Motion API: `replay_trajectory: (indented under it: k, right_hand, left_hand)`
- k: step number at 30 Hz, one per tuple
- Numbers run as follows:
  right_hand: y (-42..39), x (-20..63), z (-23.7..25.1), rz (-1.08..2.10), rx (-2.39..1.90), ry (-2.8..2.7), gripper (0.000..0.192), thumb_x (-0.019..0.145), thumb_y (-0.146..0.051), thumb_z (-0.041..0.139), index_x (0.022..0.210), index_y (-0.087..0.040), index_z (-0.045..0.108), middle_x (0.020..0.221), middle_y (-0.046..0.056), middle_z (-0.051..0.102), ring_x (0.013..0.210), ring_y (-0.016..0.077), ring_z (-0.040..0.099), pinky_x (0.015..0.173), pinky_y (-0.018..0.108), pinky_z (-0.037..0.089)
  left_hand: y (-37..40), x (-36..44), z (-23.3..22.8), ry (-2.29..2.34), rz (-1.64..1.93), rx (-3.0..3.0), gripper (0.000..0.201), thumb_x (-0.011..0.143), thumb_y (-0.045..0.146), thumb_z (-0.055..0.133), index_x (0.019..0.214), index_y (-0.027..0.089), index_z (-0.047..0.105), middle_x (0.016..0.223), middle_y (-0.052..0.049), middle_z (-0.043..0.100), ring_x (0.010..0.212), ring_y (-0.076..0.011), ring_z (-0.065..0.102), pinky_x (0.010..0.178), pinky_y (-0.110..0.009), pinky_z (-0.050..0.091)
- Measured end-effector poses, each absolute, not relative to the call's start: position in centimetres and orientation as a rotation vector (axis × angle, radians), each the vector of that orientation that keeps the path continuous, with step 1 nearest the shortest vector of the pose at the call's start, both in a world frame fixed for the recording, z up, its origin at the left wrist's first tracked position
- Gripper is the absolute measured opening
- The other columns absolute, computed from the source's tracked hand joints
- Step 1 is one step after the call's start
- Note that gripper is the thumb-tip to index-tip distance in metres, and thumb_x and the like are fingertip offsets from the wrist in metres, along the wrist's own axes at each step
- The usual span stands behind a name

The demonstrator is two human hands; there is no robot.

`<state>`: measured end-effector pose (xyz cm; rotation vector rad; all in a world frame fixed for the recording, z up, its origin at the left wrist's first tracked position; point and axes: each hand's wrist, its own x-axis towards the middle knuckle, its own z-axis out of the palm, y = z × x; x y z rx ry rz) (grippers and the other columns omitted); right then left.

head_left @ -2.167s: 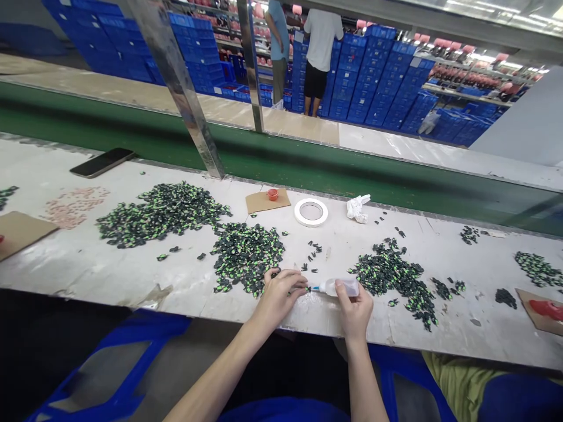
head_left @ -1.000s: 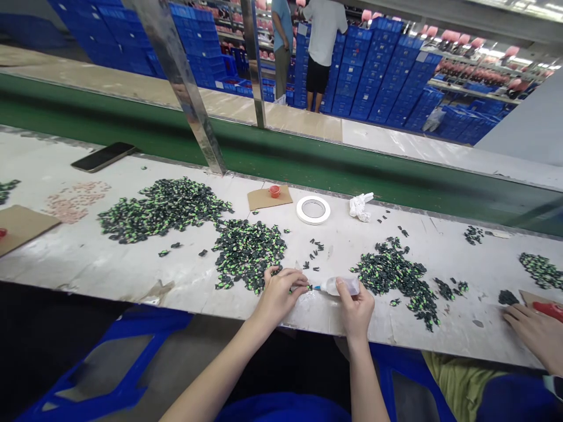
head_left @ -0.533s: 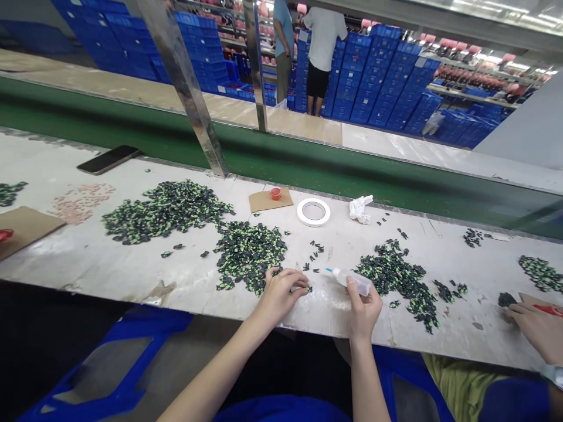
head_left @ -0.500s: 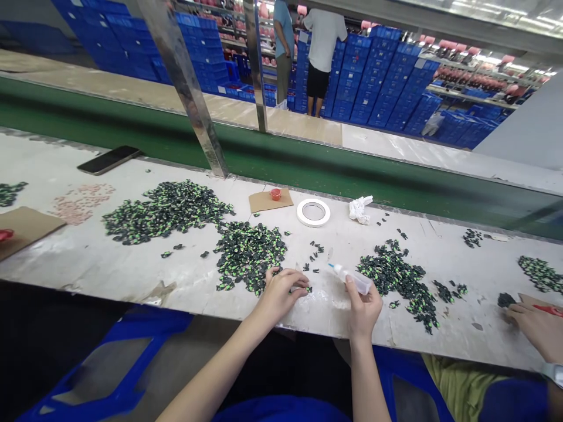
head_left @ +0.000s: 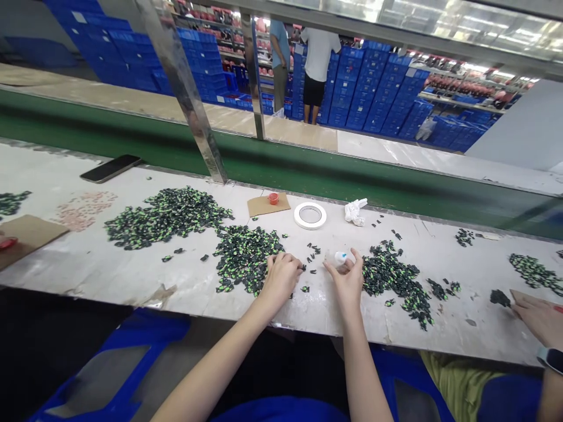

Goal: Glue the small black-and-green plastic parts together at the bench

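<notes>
My left hand [head_left: 282, 276] is closed at the right edge of a pile of small black and green parts [head_left: 246, 255], its fingertips pinching a small dark part [head_left: 302, 268]. One black and green part [head_left: 305, 289] lies just below those fingers. In my right hand [head_left: 348, 280] is a small glue bottle [head_left: 341, 258] with a white cap and blue tip; thumb and index finger are spread, and the other fingers curl by the bottle, partly hidden. Several small black pieces [head_left: 313, 252] lie between the hands. Another pile of black and green parts [head_left: 396, 275] is right of my right hand.
Beyond the hands are a tape roll [head_left: 310, 215], a crumpled white tissue [head_left: 354, 211] and a red cup [head_left: 273, 198] on cardboard [head_left: 257, 206]. A phone [head_left: 111, 169] lies far left by a metal post [head_left: 193, 111]. A co-worker's hand [head_left: 539, 319] works at right.
My right hand has moved left and turned the glue bottle, so its blue tip no longer points left. The left hand has shifted slightly up and left, leaving a black and green part on the table.
</notes>
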<state>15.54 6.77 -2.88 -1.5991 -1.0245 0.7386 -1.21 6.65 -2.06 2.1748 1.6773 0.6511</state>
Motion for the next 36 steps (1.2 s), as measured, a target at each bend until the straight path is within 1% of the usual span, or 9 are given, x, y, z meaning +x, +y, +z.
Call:
replay_trajectory:
  k: [3, 6, 9, 13, 19, 22, 25, 28, 36]
  right_hand:
    - [5.1, 15.1, -3.0, 0.541, -1.585, -1.088, 0.084, 0.059, -0.042, 0.079, 0.131, -0.016, 0.044, 0.116, 0.016, 0.064, 0.094, 0.0253, 0.06, 0.075, 0.036, 0.048]
    - [2.8, 14.2, -3.2, 0.44, -1.53, -1.14, 0.059, 0.07, -0.043, 0.074, 0.12, -0.018, 0.057, 0.109, 0.013, 0.066, 0.091, 0.0234, 0.059, 0.07, 0.034, 0.048]
    - [1.5, 13.1, -3.0, 0.741, -1.411, -1.16, 0.034, 0.077, -0.041, 0.068, 0.102, -0.018, 0.067, 0.095, 0.009, 0.07, 0.081, 0.0205, 0.063, 0.066, 0.032, 0.051]
    - [1.6, 12.5, -2.6, 1.028, -1.218, -1.083, 0.023, 0.077, -0.039, 0.068, 0.087, -0.019, 0.071, 0.088, 0.007, 0.073, 0.081, 0.0207, 0.068, 0.07, 0.033, 0.055]
    - [2.1, 13.6, -2.6, 1.104, -1.23, -0.869, 0.028, 0.066, -0.043, 0.077, 0.072, -0.018, 0.068, 0.076, 0.006, 0.074, 0.072, 0.0206, 0.069, 0.056, 0.03, 0.057]
    - [2.2, 14.1, -2.7, 1.112, -1.254, -0.822, 0.03, 0.053, -0.041, 0.083, 0.064, -0.018, 0.069, 0.063, 0.003, 0.07, 0.06, 0.0185, 0.066, 0.053, 0.03, 0.056]
    - [2.2, 14.3, -2.6, 1.14, -1.288, -0.814, 0.029, 0.046, -0.038, 0.086, 0.059, -0.018, 0.071, 0.063, 0.004, 0.072, 0.06, 0.0184, 0.066, 0.057, 0.031, 0.056]
    - [2.1, 14.4, -2.5, 1.173, -1.318, -0.812, 0.027, 0.047, -0.038, 0.086, 0.06, -0.018, 0.073, 0.061, 0.004, 0.072, 0.058, 0.018, 0.065, 0.059, 0.031, 0.056]
    - [1.3, 13.9, -1.7, 1.138, -1.307, -0.832, 0.024, 0.057, -0.036, 0.082, 0.074, -0.02, 0.077, 0.076, 0.006, 0.076, 0.073, 0.0228, 0.071, 0.071, 0.036, 0.059]
  left_hand:
    - [6.5, -1.4, -2.1, 1.665, 0.659, 2.162, 0.017, 0.085, 0.01, 0.054, 0.078, 0.021, 0.066, 0.09, -0.007, 0.069, 0.098, -0.0259, 0.054, 0.09, -0.045, 0.034]
    - [6.0, -1.5, -1.9, 1.622, 0.69, 2.102, 0.017, 0.085, 0.01, 0.054, 0.078, 0.02, 0.065, 0.091, -0.006, 0.069, 0.1, -0.0256, 0.054, 0.093, -0.046, 0.033]
    - [5.3, -1.3, -1.4, 1.438, 0.784, 1.986, 0.013, 0.086, 0.015, 0.056, 0.081, 0.021, 0.066, 0.092, -0.004, 0.07, 0.098, -0.0236, 0.058, 0.093, -0.044, 0.037]
    - [4.6, -1.2, -0.9, 1.148, 0.927, 1.81, 0.014, 0.087, 0.017, 0.056, 0.084, 0.022, 0.069, 0.094, -0.004, 0.071, 0.095, -0.0193, 0.062, 0.087, -0.033, 0.046]
    - [3.8, -2.0, -2.0, 1.486, 0.697, 1.945, 0.018, 0.081, 0.015, 0.065, 0.096, 0.024, 0.07, 0.105, -0.005, 0.07, 0.108, -0.0256, 0.057, 0.093, -0.044, 0.037]
    - [3.4, -1.9, -2.7, 1.548, 0.622, 2.023, 0.017, 0.081, 0.015, 0.066, 0.094, 0.025, 0.071, 0.107, -0.004, 0.068, 0.109, -0.0255, 0.055, 0.092, -0.044, 0.036]
    - [3.4, -1.5, -2.8, 1.547, 0.626, 2.061, 0.015, 0.081, 0.014, 0.066, 0.091, 0.025, 0.071, 0.108, -0.004, 0.066, 0.11, -0.0246, 0.053, 0.091, -0.042, 0.036]
    - [3.5, -1.2, -2.4, 1.54, 0.643, 2.026, 0.013, 0.081, 0.012, 0.065, 0.086, 0.023, 0.07, 0.109, -0.004, 0.067, 0.112, -0.0246, 0.052, 0.091, -0.041, 0.035]
    - [3.1, -1.4, -1.3, 1.473, 0.814, 1.971, 0.014, 0.087, 0.014, 0.056, 0.089, 0.024, 0.066, 0.094, 0.001, 0.073, 0.092, -0.0189, 0.063, 0.086, -0.036, 0.035]
